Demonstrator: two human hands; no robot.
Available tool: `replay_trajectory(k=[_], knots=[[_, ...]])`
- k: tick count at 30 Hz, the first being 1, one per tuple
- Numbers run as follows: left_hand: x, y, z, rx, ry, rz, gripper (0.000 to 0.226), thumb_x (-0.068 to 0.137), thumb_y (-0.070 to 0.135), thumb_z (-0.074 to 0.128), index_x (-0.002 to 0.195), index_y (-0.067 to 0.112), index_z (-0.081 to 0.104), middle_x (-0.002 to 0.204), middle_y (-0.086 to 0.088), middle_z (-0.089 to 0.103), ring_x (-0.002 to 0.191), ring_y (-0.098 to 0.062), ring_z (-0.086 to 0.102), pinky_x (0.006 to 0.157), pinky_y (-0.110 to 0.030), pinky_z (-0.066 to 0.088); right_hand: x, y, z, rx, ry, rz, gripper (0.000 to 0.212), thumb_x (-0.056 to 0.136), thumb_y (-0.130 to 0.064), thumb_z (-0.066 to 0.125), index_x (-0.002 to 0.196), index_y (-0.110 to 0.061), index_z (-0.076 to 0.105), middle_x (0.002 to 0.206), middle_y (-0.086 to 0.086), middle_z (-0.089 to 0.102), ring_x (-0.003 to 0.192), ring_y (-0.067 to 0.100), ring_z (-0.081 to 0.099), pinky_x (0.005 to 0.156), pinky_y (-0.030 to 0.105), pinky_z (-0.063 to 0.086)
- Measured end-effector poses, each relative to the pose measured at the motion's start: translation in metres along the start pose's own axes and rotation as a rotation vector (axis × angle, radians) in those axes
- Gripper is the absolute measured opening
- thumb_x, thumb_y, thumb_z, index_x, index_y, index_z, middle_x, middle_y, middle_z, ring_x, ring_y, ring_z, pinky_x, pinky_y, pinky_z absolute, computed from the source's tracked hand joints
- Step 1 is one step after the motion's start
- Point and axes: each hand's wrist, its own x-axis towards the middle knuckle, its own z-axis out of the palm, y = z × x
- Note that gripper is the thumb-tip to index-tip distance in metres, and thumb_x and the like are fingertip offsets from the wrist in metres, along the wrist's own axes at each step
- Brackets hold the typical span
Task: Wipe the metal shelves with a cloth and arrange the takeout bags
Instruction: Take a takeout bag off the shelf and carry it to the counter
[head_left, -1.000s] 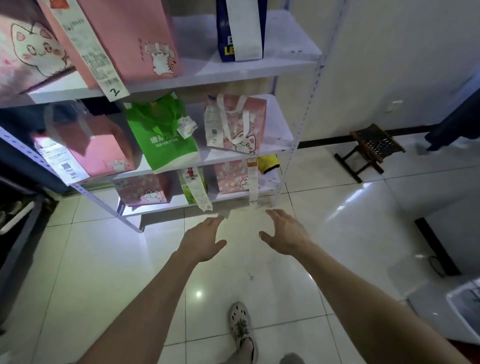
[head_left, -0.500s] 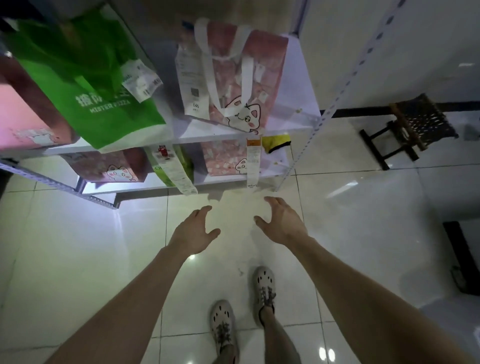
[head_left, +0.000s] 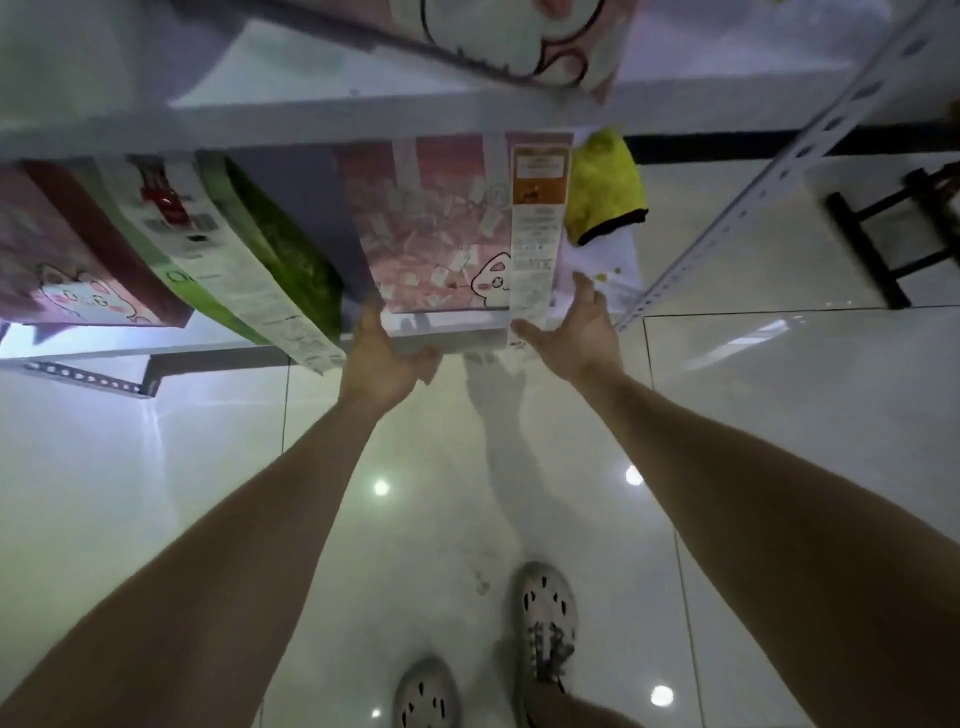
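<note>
A pink takeout bag (head_left: 436, 234) with a cat print and a long receipt (head_left: 535, 234) stands on the bottom metal shelf (head_left: 208, 351). My left hand (head_left: 384, 358) is at the bag's lower left corner, fingers up along its side and thumb at the shelf's front edge. My right hand (head_left: 576, 327) is spread open against the bag's lower right corner, next to the receipt. A yellow cloth (head_left: 602, 187) with a dark trim lies on the shelf right of the bag. Neither hand has clearly closed on the bag.
A green bag (head_left: 280, 244) with a hanging receipt and a dark pink cat bag (head_left: 67, 249) stand to the left. The shelf above (head_left: 311, 124) hangs close overhead. A perforated upright (head_left: 753, 171) bounds the right side, with a dark stool (head_left: 904, 208) beyond. My shoe (head_left: 545, 618) stands on glossy tile.
I have bent down and moved closer. Both hands have gone forward from above the floor to the two lower corners of the pink bag on the bottom shelf.
</note>
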Motion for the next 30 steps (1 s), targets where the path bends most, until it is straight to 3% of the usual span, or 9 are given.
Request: replay_trajectory(k=[3, 6, 8, 11, 14, 19, 24, 28, 30], knots=[[0.040, -0.009, 0.006, -0.077, 0.131, -0.017, 0.123, 0.064, 0.062, 0.092, 0.163, 0.031, 0.025, 0.161, 0.002, 0.048, 0.147, -0.030, 0.050, 0.118, -0.052, 0.049, 0.035, 0.002, 0.007, 0.086, 0.066, -0.011, 0.110, 0.083, -0.054, 0.083, 0.164, -0.016, 0.020, 0.156, 0.018, 0.042, 0.141, 0.037, 0.046, 0.105, 0.047, 0.047], [0.057, -0.002, 0.008, -0.118, 0.141, -0.018, 0.109, 0.079, 0.042, 0.094, 0.162, 0.026, 0.024, 0.158, 0.000, 0.052, 0.145, -0.030, 0.053, 0.117, -0.049, 0.049, 0.057, 0.002, 0.011, 0.183, 0.068, -0.069, 0.079, 0.089, -0.045, 0.080, 0.153, -0.021, 0.040, 0.143, 0.006, 0.062, 0.128, 0.025, 0.060, 0.096, 0.034, 0.050], [0.057, 0.000, 0.011, -0.107, 0.137, 0.008, 0.095, 0.087, 0.031, 0.087, 0.160, 0.025, 0.027, 0.154, -0.001, 0.056, 0.140, -0.030, 0.057, 0.113, -0.048, 0.051, 0.056, 0.000, 0.015, 0.209, 0.038, -0.078, 0.056, 0.099, -0.032, 0.071, 0.148, -0.020, 0.047, 0.139, -0.002, 0.066, 0.122, 0.015, 0.062, 0.093, 0.025, 0.045], [0.038, 0.002, 0.010, -0.122, 0.148, 0.033, 0.089, 0.093, 0.024, 0.080, 0.164, 0.025, 0.026, 0.156, 0.001, 0.056, 0.141, -0.029, 0.056, 0.115, -0.048, 0.050, 0.037, 0.000, 0.017, 0.197, 0.041, -0.076, 0.042, 0.104, -0.026, 0.059, 0.145, -0.018, 0.049, 0.139, 0.001, 0.068, 0.125, 0.026, 0.064, 0.095, 0.029, 0.050], [0.008, 0.004, 0.001, -0.103, 0.108, 0.037, 0.081, 0.097, 0.020, 0.076, 0.163, 0.028, 0.029, 0.151, 0.004, 0.060, 0.134, -0.028, 0.061, 0.105, -0.040, 0.051, 0.003, 0.004, 0.010, 0.206, 0.041, -0.047, 0.043, 0.102, -0.029, 0.058, 0.143, -0.023, 0.047, 0.137, -0.001, 0.069, 0.121, 0.030, 0.067, 0.098, 0.045, 0.056], [-0.071, 0.016, -0.034, -0.108, 0.068, 0.066, 0.067, 0.102, 0.015, 0.069, 0.159, 0.025, 0.034, 0.133, 0.013, 0.058, 0.119, -0.020, 0.062, 0.097, -0.034, 0.050, -0.078, 0.001, -0.013, 0.218, 0.043, 0.031, 0.040, 0.102, -0.026, 0.061, 0.139, -0.023, 0.046, 0.132, 0.002, 0.071, 0.111, 0.034, 0.070, 0.087, 0.039, 0.058], [-0.156, 0.044, -0.085, -0.114, 0.066, 0.020, 0.063, 0.100, 0.009, 0.067, 0.154, 0.022, 0.037, 0.137, -0.002, 0.067, 0.113, -0.030, 0.067, 0.086, -0.034, 0.050, -0.173, -0.017, -0.042, 0.282, 0.069, 0.072, 0.046, 0.101, -0.027, 0.063, 0.138, -0.025, 0.036, 0.125, 0.002, 0.074, 0.096, 0.028, 0.078, 0.069, 0.044, 0.066], [-0.224, 0.075, -0.131, -0.151, 0.038, 0.026, 0.074, 0.097, 0.001, 0.067, 0.159, 0.022, 0.034, 0.129, 0.008, 0.064, 0.115, -0.028, 0.069, 0.086, -0.031, 0.050, -0.259, -0.046, -0.087, 0.336, 0.139, 0.009, 0.080, 0.102, -0.027, 0.067, 0.164, -0.030, 0.015, 0.113, -0.012, 0.072, 0.075, 0.001, 0.072, 0.053, 0.016, 0.056], [-0.252, 0.091, -0.153, -0.152, -0.002, 0.062, 0.089, 0.093, -0.002, 0.069, 0.164, 0.032, 0.027, 0.136, 0.005, 0.066, 0.112, -0.022, 0.069, 0.087, -0.036, 0.057, -0.297, -0.055, -0.110, 0.360, 0.161, -0.038, 0.083, 0.102, -0.033, 0.065, 0.165, -0.041, 0.012, 0.125, -0.009, 0.069, 0.086, 0.003, 0.073, 0.056, 0.022, 0.060]])
